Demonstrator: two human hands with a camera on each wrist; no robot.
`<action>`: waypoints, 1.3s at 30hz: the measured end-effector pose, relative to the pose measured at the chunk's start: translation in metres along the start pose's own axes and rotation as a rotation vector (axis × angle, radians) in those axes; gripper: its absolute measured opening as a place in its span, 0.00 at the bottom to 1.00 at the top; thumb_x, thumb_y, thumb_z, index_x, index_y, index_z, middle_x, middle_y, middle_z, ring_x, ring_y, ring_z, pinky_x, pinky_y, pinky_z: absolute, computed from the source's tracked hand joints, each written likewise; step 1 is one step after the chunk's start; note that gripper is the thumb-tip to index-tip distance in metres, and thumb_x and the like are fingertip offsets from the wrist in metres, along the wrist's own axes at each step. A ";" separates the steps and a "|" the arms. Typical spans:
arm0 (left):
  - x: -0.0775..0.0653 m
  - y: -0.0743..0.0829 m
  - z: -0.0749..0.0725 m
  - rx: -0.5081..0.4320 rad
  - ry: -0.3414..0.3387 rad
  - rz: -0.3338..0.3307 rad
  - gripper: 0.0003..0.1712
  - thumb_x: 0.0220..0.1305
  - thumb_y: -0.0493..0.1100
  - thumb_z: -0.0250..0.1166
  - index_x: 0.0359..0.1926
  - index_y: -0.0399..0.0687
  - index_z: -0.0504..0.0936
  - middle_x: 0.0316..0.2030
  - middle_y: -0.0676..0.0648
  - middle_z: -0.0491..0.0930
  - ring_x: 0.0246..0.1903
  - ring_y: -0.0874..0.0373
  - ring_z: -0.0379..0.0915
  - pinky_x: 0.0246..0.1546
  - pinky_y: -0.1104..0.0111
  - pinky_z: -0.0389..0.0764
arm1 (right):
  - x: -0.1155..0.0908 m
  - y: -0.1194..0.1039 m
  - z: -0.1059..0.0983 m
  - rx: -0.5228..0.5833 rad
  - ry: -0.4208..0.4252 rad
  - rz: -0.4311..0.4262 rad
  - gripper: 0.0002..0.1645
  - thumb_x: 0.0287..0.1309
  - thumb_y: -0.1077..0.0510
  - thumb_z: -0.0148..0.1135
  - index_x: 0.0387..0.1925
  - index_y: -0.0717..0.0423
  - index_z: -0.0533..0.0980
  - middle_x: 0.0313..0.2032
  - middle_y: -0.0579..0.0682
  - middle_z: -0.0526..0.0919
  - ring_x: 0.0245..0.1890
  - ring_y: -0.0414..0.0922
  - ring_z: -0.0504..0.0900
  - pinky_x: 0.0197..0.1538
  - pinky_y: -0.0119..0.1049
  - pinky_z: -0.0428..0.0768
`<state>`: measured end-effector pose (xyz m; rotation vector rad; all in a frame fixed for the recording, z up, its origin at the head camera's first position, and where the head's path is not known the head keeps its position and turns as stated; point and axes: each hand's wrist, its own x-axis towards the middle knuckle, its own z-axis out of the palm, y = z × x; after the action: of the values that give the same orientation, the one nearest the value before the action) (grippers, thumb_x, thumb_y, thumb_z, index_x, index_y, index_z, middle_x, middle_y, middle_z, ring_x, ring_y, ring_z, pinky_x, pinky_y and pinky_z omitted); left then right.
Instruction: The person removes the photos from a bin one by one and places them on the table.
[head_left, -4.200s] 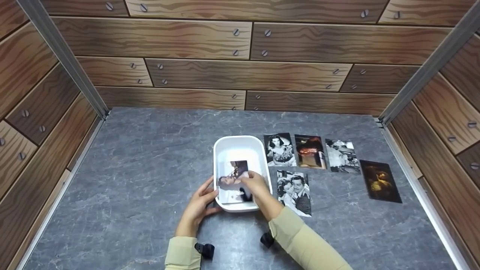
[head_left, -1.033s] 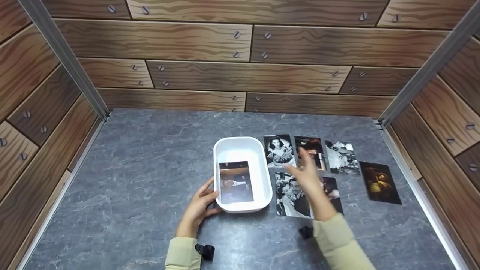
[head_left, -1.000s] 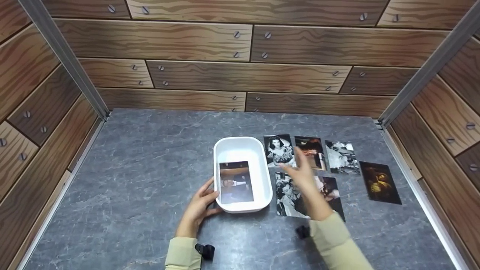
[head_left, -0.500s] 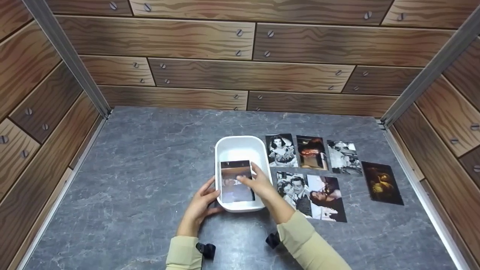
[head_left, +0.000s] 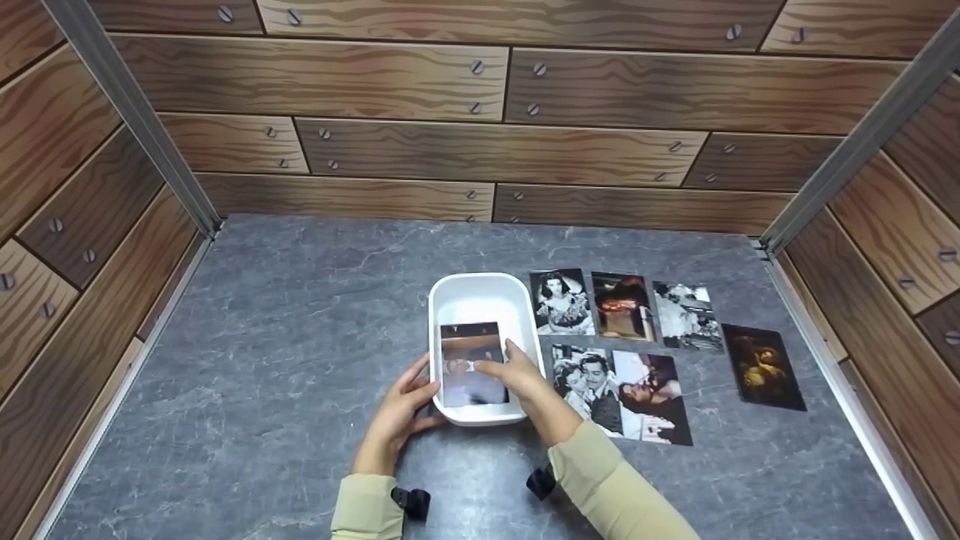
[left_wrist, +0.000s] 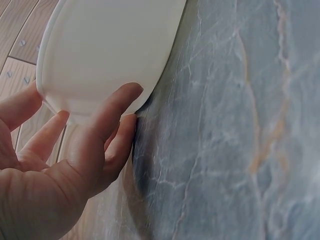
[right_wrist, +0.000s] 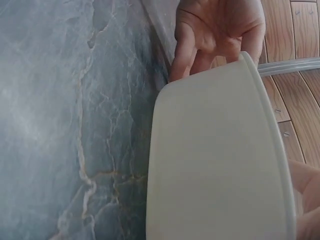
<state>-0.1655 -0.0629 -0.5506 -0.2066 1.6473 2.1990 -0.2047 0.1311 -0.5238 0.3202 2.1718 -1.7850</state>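
Note:
A white plastic tub (head_left: 484, 418) stands on the grey marbled surface. My left hand (head_left: 405, 405) holds its near left corner, fingers spread against the outer wall in the left wrist view, with one tip at the rim. In the tub lies a photo print (head_left: 461, 349) of a figure in a dark suit. My right hand (head_left: 525, 379) reaches in over the tub's right wall, thumb tip on the print and a forefinger by its right edge. From the right wrist view, the tub wall (right_wrist: 215, 160) hides most of that hand.
Right of the tub lie more photo prints: a portrait in a gown (head_left: 562, 301), a reddish scene (head_left: 622, 306), a black-and-white scene (head_left: 684, 315), an embracing couple (head_left: 600, 386), a colour close-up (head_left: 652, 397) and a dark golden one (head_left: 763, 367). Wood-patterned walls (head_left: 480, 146) surround the surface.
The colour close-up has gone from the tub to the surface beside the couple print, showing another print in the tub. My right hand has swung back left into the tub; the left stayed put.

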 end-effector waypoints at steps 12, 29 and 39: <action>-0.001 0.002 -0.001 0.011 0.002 0.004 0.36 0.69 0.38 0.55 0.75 0.45 0.53 0.61 0.30 0.63 0.53 0.47 0.72 0.45 0.51 0.84 | 0.010 0.001 0.003 -0.081 0.076 -0.031 0.46 0.50 0.67 0.61 0.69 0.73 0.54 0.61 0.71 0.66 0.59 0.62 0.71 0.65 0.49 0.71; 0.001 0.002 -0.004 0.011 0.015 -0.004 0.38 0.67 0.39 0.59 0.74 0.45 0.54 0.60 0.32 0.64 0.51 0.50 0.73 0.45 0.51 0.84 | 0.000 -0.007 -0.013 -0.092 0.188 -0.252 0.37 0.51 0.77 0.56 0.65 0.63 0.66 0.42 0.58 0.73 0.29 0.39 0.70 0.32 0.25 0.74; 0.001 0.002 -0.002 0.036 0.026 -0.020 0.39 0.67 0.43 0.61 0.75 0.48 0.55 0.64 0.31 0.62 0.53 0.49 0.73 0.44 0.52 0.84 | -0.022 -0.008 -0.096 0.064 0.285 -0.296 0.35 0.56 0.75 0.55 0.66 0.64 0.64 0.56 0.71 0.71 0.36 0.38 0.76 0.40 0.22 0.78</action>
<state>-0.1672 -0.0655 -0.5497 -0.2413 1.6899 2.1586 -0.1961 0.2243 -0.4913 0.2963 2.4687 -2.0807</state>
